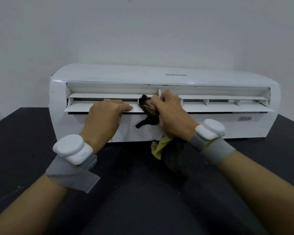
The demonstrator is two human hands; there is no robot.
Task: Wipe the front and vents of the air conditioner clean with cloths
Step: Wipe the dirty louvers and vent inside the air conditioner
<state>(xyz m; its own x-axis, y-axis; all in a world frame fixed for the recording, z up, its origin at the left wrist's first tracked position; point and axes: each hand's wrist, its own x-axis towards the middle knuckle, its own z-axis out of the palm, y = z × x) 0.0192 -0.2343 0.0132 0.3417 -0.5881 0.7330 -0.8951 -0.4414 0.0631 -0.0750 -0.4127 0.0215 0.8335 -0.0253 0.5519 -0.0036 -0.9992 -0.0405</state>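
**Air conditioner** (159, 78): white wall-type unit, laid on a dark table (24, 150) against a pale wall (143, 31). The vent is turned toward the camera. Its long flap (210, 109) is swung open, and a barcode label (244, 118) is seen low on the right side of the casing.

**Left hand** (105, 116): laid on the flap left of centre. The thumb is stretched straight along the flap's front edge, and the other fingers are spread flat over the flap. Their tips are hidden.

**Right hand** (170, 114): placed at the middle of the vent, with the fingers curled tightly round a dark cloth (148, 107). The bunched end of the cloth is pushed into the vent opening, and a loose tail is draped over the flap edge.

**Yellow and dark fabric** (159, 146): hung below the right wrist, down to the table. It cannot be told whether it is one piece with the gripped cloth.

**Wrist units**: a white unit on a grey strap is worn on the left wrist (70, 148) and on the right wrist (210, 128).
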